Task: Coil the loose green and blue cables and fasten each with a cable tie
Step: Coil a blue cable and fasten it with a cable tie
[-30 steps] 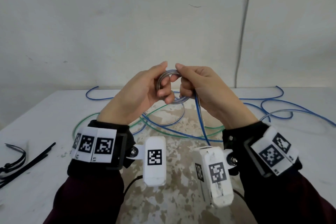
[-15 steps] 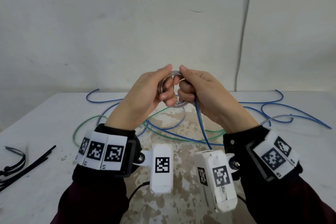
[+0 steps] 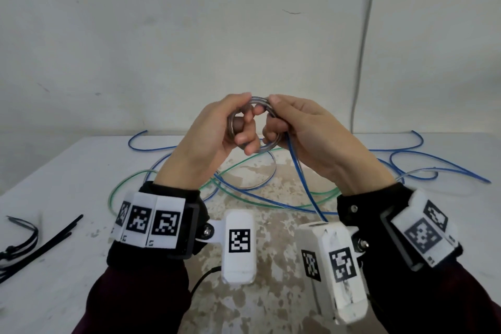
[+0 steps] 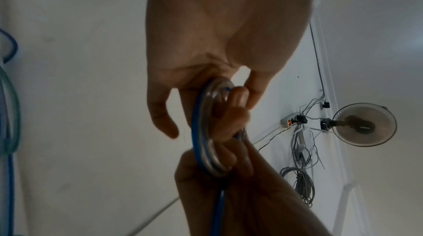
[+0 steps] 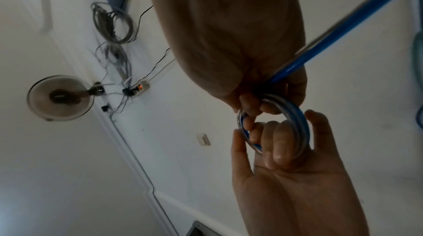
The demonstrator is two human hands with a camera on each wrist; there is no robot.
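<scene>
- A small coil (image 3: 253, 125) of the blue cable (image 3: 305, 179) is held up in front of the wall, well above the table (image 3: 54, 198), between both hands.
- The left hand (image 3: 214, 138) is curled through and round the coil's left side; in the right wrist view its fingers (image 5: 278, 142) are seen passing through the ring.
- The right hand (image 3: 311, 138) pinches the coil's right side, with the free run of blue cable leaving beneath it.
- Key relation: the free run drops from the right hand's grip down and toward the person, then trails onto the table; the right hand is therefore judged the nearer for feeding the next turn, the left serving as the former.
- The green cable (image 3: 130, 179) lies loose on the table under the hands; the cable ties (image 3: 40, 244) lie at the table's left edge, untouched.
- Against the picture one second earlier, both hands are raised slightly and the coil is turned a little; each grip is kept.
</scene>
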